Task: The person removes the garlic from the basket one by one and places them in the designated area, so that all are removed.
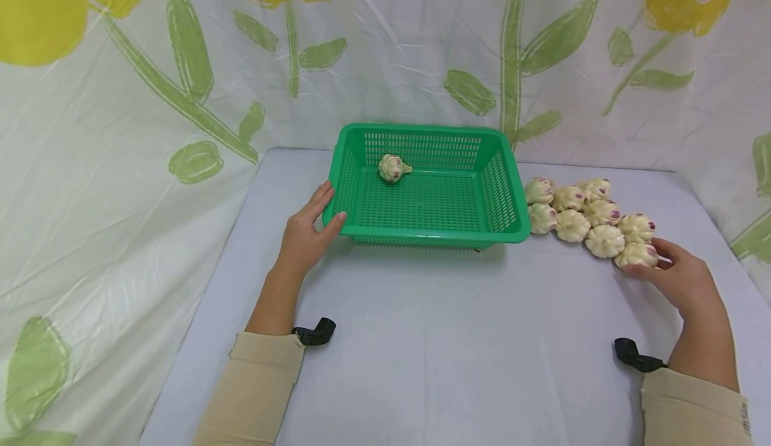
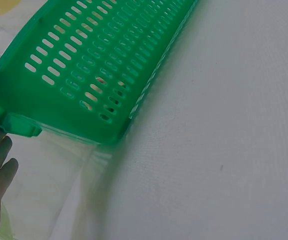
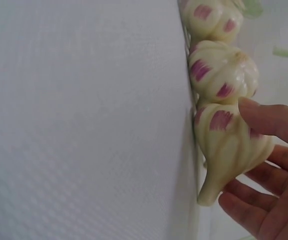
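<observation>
My right hand (image 1: pixel 687 275) is at the near end of a group of garlic bulbs, its thumb and fingers around the nearest garlic bulb (image 1: pixel 638 255). In the right wrist view this garlic bulb (image 3: pixel 229 137) shows purple streaks and a pale stem, with the thumb on one side and fingers on the other. At the left end of a green plastic basket (image 1: pixel 430 237), my left hand (image 1: pixel 307 232) rests against the rim, fingers extended along it. Its fingertips (image 2: pixel 6 172) show below the basket's rim in the left wrist view. One garlic bulb (image 1: pixel 391 168) lies inside the basket.
Several more garlic bulbs (image 1: pixel 572 226) sit close together to the right of the basket, on the white-covered table (image 1: pixel 452 339). A plastic curtain (image 1: pixel 385 51) with printed yellow flowers hangs behind the table and along its sides.
</observation>
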Action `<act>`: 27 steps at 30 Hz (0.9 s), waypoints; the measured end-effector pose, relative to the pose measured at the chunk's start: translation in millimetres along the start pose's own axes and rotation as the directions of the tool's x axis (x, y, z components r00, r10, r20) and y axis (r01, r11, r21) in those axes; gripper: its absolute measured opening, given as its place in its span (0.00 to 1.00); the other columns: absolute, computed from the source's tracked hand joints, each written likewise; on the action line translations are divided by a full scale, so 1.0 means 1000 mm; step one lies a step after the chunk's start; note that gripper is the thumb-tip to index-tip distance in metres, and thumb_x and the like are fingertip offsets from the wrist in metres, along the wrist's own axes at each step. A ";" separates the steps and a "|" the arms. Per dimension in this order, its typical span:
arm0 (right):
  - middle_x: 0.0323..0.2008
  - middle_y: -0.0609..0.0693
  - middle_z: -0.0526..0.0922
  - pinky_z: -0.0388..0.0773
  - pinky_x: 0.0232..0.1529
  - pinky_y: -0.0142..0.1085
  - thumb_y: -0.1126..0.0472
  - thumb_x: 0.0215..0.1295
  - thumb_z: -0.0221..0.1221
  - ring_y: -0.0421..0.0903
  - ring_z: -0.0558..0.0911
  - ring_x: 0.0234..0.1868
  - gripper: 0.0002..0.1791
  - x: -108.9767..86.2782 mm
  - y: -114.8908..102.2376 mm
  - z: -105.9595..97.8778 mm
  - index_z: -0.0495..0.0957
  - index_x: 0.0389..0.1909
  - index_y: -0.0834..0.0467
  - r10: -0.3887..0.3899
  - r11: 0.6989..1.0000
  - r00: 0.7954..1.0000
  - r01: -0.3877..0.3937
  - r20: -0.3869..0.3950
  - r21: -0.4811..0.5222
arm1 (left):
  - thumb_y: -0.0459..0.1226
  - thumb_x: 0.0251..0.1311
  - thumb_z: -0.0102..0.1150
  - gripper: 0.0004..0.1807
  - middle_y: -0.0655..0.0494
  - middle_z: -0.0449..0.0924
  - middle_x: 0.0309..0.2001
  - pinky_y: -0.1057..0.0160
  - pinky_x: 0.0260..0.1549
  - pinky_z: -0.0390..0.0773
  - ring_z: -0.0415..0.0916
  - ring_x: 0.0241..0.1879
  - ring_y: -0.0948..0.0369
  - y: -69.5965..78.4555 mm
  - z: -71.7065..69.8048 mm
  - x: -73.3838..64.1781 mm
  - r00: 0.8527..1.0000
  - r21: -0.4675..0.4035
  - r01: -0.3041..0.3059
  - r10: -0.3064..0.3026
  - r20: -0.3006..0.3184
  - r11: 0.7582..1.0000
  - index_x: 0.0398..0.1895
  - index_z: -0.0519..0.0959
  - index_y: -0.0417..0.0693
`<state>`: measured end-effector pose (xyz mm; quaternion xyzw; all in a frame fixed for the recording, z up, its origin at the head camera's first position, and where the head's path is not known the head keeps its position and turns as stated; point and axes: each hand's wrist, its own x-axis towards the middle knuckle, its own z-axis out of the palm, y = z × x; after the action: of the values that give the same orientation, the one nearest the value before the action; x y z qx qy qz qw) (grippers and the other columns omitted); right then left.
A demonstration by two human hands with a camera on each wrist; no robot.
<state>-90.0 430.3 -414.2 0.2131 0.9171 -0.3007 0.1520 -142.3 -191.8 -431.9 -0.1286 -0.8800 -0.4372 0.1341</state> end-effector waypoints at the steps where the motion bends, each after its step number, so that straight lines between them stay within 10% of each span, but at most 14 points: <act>1: 0.72 0.76 0.47 0.62 0.55 0.74 0.27 0.58 0.57 0.78 0.53 0.67 0.62 0.000 0.000 0.000 0.35 0.78 0.57 0.003 1.000 1.000 -0.003 0.000 -0.001 | 0.50 0.68 0.57 0.33 0.60 0.60 0.74 0.54 0.70 0.63 0.55 0.75 0.62 0.000 0.000 0.000 1.000 0.001 -0.002 0.002 -0.001 1.000 0.71 0.66 0.44; 27: 0.72 0.76 0.47 0.62 0.54 0.74 0.26 0.56 0.57 0.78 0.52 0.68 0.63 0.000 -0.004 -0.004 0.36 0.78 0.57 -0.005 1.000 1.000 0.005 0.004 -0.029 | 0.47 0.68 0.57 0.33 0.58 0.60 0.75 0.54 0.71 0.61 0.55 0.75 0.60 0.004 -0.001 0.000 1.000 -0.016 0.017 -0.017 0.009 1.000 0.72 0.66 0.44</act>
<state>-92.8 429.7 -409.3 0.2080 0.9216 -0.2881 0.1560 -140.3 -189.9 -428.2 -0.1240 -0.8780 -0.4449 0.1254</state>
